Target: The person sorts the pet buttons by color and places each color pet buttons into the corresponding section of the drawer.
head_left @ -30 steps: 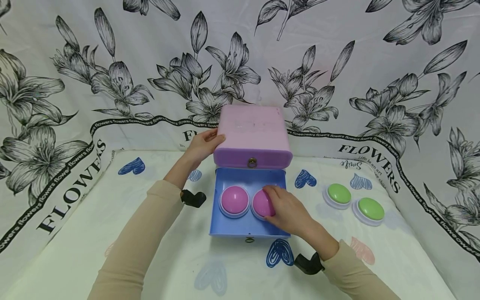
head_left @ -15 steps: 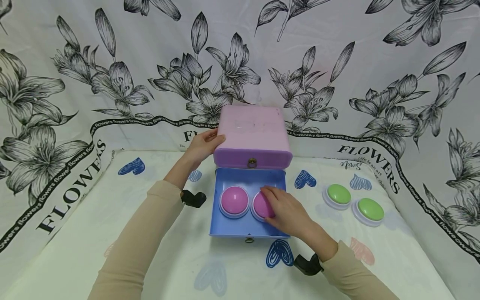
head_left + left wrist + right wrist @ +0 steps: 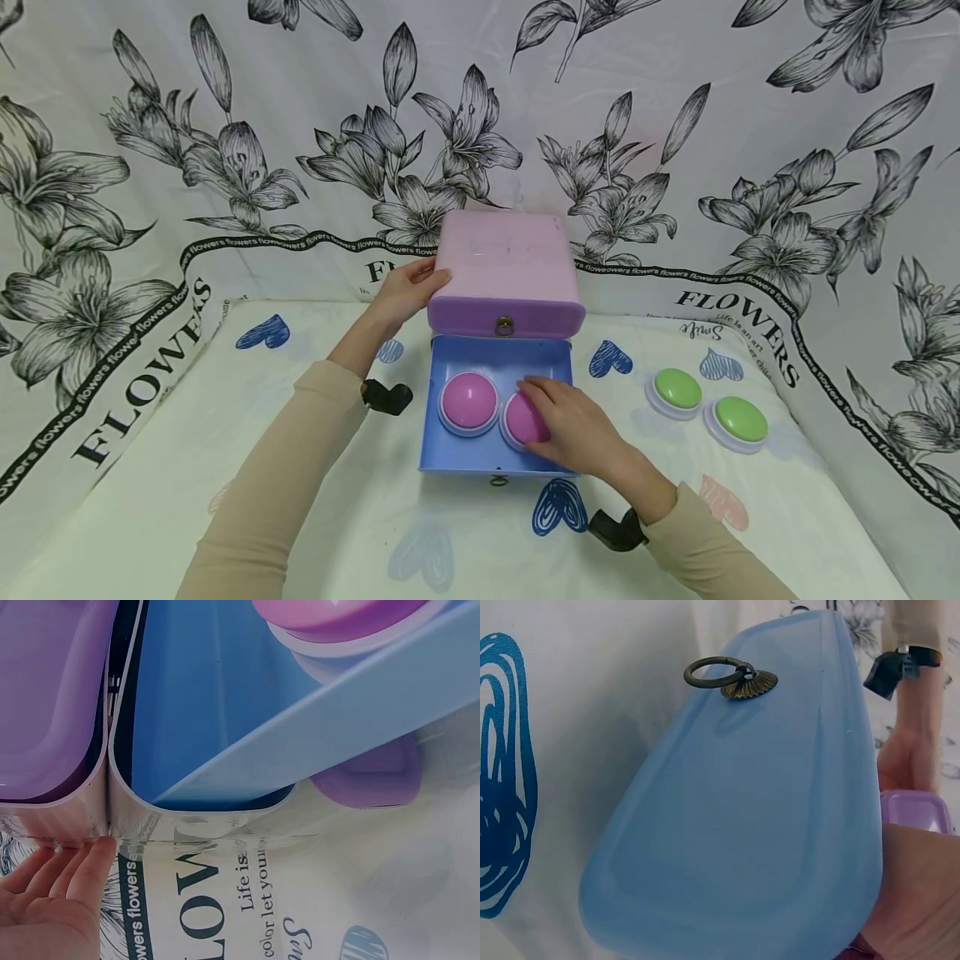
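In the head view, a small chest with a pink top and a purple upper drawer front stands in the middle, its blue lower drawer pulled out. Two pink dome buttons with white bases lie in the blue drawer, the left button uncovered. My right hand grips the right button by its right side, fingers at the far edge and thumb at the near one. My left hand rests against the chest's left side, fingers fairly straight with tips on the wall.
Two green dome buttons, one farther and one nearer, lie on the white heart-print cloth at the right. A flower-print cloth hangs behind. The blue drawer front carries a brass ring pull.
My right hand has shifted slightly left and toward me, and the right pink button has moved slightly left with it. My left hand and the chest have stayed put.
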Demonstrator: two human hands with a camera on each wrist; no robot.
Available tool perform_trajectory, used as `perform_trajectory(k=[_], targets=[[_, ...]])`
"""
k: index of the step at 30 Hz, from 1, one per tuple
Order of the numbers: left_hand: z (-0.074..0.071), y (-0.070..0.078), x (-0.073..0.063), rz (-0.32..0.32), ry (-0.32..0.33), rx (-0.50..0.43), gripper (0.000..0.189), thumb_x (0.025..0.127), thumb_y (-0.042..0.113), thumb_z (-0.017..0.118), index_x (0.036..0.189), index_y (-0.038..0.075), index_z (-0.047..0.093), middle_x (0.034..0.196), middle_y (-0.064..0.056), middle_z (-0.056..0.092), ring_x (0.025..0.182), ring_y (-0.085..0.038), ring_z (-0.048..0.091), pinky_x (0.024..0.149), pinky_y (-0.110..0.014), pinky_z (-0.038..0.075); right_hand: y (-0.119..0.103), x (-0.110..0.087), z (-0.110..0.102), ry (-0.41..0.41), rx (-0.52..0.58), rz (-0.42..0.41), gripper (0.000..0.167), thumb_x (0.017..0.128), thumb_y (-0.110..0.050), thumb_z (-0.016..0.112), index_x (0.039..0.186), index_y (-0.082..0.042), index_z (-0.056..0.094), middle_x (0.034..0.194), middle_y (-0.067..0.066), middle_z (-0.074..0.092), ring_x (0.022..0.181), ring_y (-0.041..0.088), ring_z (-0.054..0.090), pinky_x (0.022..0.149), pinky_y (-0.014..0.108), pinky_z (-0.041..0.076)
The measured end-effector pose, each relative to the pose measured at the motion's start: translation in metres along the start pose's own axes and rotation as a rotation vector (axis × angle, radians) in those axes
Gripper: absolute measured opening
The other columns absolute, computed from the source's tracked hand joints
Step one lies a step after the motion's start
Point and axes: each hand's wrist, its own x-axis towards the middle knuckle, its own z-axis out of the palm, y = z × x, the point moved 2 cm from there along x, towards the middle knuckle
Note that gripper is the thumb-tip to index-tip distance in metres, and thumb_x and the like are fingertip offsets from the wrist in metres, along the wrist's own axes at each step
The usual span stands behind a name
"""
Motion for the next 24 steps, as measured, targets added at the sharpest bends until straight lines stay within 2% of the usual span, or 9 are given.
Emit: perform_trajectory(k=[13, 19, 24], targets=[[0.001, 0.001, 0.001, -0.009, -0.010, -0.009, 0.066, 0.088, 0.036, 0.061, 0.144, 0.012, 0.032, 0.140, -0.008, 0.045, 0.117, -0.023, 0.053, 0.097, -0.035, 0.045, 0.003, 0.001, -0.003, 0.031, 0.006, -0.014, 0.070, 0.069, -0.036, 0.080, 0.128, -0.009, 0.054, 0.127, 0.009, 0.055, 0.116, 0.025, 0.052, 0.092, 0.039, 0.049], [0.001, 0.001, 0.002, -0.011, -0.007, 0.001, 0.067, 0.088, 0.037, 0.060, 0.144, 0.012, 0.033, 0.139, -0.008, 0.045, 0.116, -0.021, 0.054, 0.096, -0.034, 0.046, 0.000, -0.002, -0.009, 0.092, 0.028, -0.015, 0.059, 0.072, -0.031, 0.078, 0.124, -0.012, 0.057, 0.124, 0.006, 0.056, 0.113, 0.022, 0.054, 0.092, 0.037, 0.049], [0.001, 0.001, 0.002, -0.011, -0.003, 0.001, 0.066, 0.088, 0.036, 0.061, 0.144, 0.013, 0.033, 0.138, -0.007, 0.046, 0.115, -0.019, 0.054, 0.095, -0.033, 0.047, -0.008, -0.008, -0.013, 0.150, 0.097, 0.004, 0.049, 0.074, -0.030, 0.077, 0.118, -0.017, 0.061, 0.117, 0.000, 0.059, 0.108, 0.017, 0.056, 0.085, 0.032, 0.053]])
